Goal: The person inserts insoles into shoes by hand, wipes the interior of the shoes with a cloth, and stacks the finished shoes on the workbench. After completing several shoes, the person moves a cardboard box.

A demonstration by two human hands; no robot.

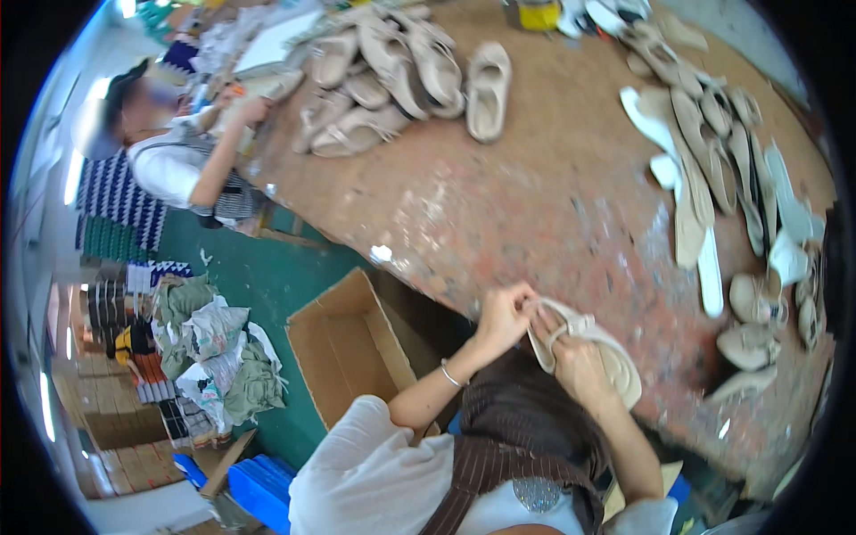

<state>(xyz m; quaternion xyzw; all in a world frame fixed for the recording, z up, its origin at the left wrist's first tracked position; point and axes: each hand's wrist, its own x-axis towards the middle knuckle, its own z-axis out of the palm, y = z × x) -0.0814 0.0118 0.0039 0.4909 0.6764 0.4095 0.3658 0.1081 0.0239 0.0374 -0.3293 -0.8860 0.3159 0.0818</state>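
A beige strap shoe (615, 352) is tilted at the table's near edge, close above my lap. My left hand (505, 314) is closed in a pinch at the shoe's far left end; any small thing between those fingertips is hidden. My right hand (578, 364) reaches into the shoe's opening and grips it near the strap, its fingertips partly covered by the upper. Further up the table stands a single beige shoe (489, 93), beside a heap of similar shoes (389, 67).
White and beige insoles (711, 272) lie with more shoes (749, 299) along the table's right side. An open cardboard box (343, 343) stands on the floor left of my arm. Across the table's left edge, a person (178, 160) handles a pale shoe. Sacks (218, 330) lie behind.
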